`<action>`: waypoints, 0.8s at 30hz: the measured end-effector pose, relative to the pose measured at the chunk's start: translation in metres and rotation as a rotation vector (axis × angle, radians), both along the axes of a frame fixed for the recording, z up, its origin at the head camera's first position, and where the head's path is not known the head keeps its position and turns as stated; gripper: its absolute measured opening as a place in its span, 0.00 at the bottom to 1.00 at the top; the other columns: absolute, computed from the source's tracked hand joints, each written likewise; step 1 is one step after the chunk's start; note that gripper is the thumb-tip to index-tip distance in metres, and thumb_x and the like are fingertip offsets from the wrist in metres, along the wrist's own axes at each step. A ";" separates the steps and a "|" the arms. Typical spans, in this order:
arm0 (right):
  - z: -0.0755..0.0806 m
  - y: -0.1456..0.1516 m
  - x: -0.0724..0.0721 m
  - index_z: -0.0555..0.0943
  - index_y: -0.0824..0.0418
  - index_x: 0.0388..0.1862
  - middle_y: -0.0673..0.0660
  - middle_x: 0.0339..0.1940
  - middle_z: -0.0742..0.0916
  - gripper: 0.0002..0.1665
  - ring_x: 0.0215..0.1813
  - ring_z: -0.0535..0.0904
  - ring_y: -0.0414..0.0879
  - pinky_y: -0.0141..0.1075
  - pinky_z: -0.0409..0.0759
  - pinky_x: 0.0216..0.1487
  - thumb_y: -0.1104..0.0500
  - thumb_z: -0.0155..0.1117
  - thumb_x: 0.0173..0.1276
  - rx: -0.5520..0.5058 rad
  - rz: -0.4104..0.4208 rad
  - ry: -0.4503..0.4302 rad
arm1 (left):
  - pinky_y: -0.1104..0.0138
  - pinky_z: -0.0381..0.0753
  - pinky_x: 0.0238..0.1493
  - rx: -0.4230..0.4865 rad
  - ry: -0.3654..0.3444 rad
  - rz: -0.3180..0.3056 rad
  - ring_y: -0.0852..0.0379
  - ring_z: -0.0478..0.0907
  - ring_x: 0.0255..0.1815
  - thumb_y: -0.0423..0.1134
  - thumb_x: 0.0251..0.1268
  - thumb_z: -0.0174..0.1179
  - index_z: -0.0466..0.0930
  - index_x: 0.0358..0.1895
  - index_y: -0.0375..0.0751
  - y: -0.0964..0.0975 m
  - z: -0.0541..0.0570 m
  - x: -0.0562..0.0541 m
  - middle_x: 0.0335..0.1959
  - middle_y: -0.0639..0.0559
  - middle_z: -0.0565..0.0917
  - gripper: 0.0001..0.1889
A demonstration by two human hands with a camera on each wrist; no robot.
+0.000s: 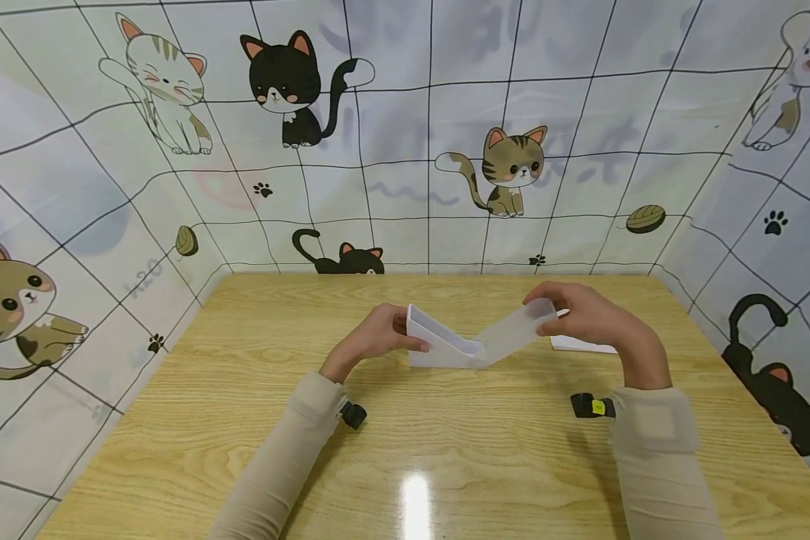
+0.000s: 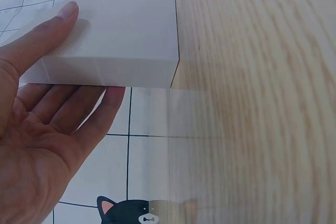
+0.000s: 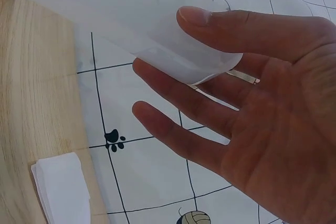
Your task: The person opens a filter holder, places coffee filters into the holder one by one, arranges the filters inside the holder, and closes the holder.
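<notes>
A white box-like holder (image 1: 442,349) with a slanted open top sits low over the table in the head view. My left hand (image 1: 376,334) grips its tall left end, and in the left wrist view the thumb lies on the holder's broad white side (image 2: 126,30) with fingers beneath. From its low right end a translucent white sheet (image 1: 516,335) slants up to the right. My right hand (image 1: 590,319) pinches that sheet's raised, curled end; in the right wrist view the thumb presses on the sheet (image 3: 152,30). Whether sheet and holder are joined, I cannot tell.
A small white stack (image 3: 62,187), like folded paper, lies on the wooden table (image 1: 351,465) behind my right hand. Cat-patterned sheeting (image 1: 405,112) walls the table at the back and both sides. Dark cameras are strapped to both wrists.
</notes>
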State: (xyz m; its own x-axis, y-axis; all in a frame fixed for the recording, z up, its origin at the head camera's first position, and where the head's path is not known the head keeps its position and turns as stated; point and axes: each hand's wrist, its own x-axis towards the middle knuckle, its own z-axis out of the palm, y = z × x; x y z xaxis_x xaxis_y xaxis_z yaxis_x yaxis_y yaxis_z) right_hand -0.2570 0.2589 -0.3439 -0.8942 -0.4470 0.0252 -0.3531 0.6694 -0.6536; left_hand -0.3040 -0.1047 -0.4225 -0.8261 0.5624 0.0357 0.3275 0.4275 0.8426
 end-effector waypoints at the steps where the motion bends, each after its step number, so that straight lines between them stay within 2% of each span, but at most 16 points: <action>1: 0.000 0.000 0.000 0.80 0.63 0.60 0.65 0.56 0.85 0.24 0.56 0.82 0.58 0.36 0.82 0.44 0.65 0.73 0.66 0.005 -0.002 0.001 | 0.65 0.83 0.45 -0.001 0.000 -0.001 0.56 0.88 0.43 0.37 0.60 0.77 0.87 0.51 0.41 0.000 0.000 0.000 0.46 0.46 0.91 0.17; 6: 0.000 0.000 0.000 0.80 0.63 0.60 0.64 0.56 0.85 0.24 0.56 0.82 0.58 0.41 0.80 0.46 0.65 0.73 0.65 0.009 -0.007 0.001 | 0.65 0.83 0.45 -0.005 0.003 -0.005 0.57 0.88 0.43 0.38 0.60 0.77 0.87 0.51 0.41 0.000 0.000 0.000 0.46 0.47 0.91 0.17; 13: -0.001 0.002 0.000 0.79 0.65 0.61 0.66 0.56 0.85 0.25 0.55 0.82 0.59 0.39 0.81 0.44 0.66 0.73 0.65 -0.012 0.000 -0.006 | 0.66 0.83 0.45 -0.002 -0.002 -0.001 0.57 0.88 0.43 0.38 0.60 0.77 0.87 0.51 0.41 0.001 -0.001 -0.001 0.46 0.47 0.91 0.16; 18: -0.003 0.005 0.000 0.75 0.64 0.67 0.67 0.61 0.82 0.32 0.56 0.80 0.59 0.39 0.81 0.46 0.70 0.70 0.63 0.005 0.026 -0.026 | 0.65 0.83 0.45 -0.002 0.001 -0.005 0.57 0.88 0.43 0.38 0.60 0.77 0.87 0.51 0.41 0.001 -0.002 -0.001 0.46 0.47 0.91 0.17; 21: -0.005 0.010 0.000 0.69 0.64 0.73 0.70 0.65 0.79 0.39 0.60 0.79 0.64 0.43 0.80 0.48 0.74 0.63 0.61 0.016 0.039 -0.048 | 0.65 0.84 0.45 -0.005 0.005 -0.002 0.57 0.88 0.43 0.39 0.59 0.77 0.87 0.51 0.41 0.000 -0.001 -0.001 0.46 0.47 0.92 0.17; 24: -0.009 0.017 -0.004 0.64 0.64 0.77 0.74 0.70 0.75 0.40 0.64 0.77 0.72 0.52 0.82 0.53 0.75 0.58 0.65 0.019 -0.024 -0.034 | 0.65 0.84 0.44 -0.007 0.007 0.003 0.57 0.88 0.42 0.39 0.59 0.77 0.87 0.50 0.41 0.000 -0.001 -0.001 0.46 0.47 0.92 0.17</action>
State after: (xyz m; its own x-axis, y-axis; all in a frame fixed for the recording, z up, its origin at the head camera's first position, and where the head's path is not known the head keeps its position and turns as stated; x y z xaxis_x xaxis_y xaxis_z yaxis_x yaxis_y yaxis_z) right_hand -0.2605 0.2759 -0.3527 -0.9050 -0.4252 -0.0136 -0.3144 0.6901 -0.6518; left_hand -0.3047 -0.1049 -0.4240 -0.8276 0.5601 0.0373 0.3318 0.4345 0.8373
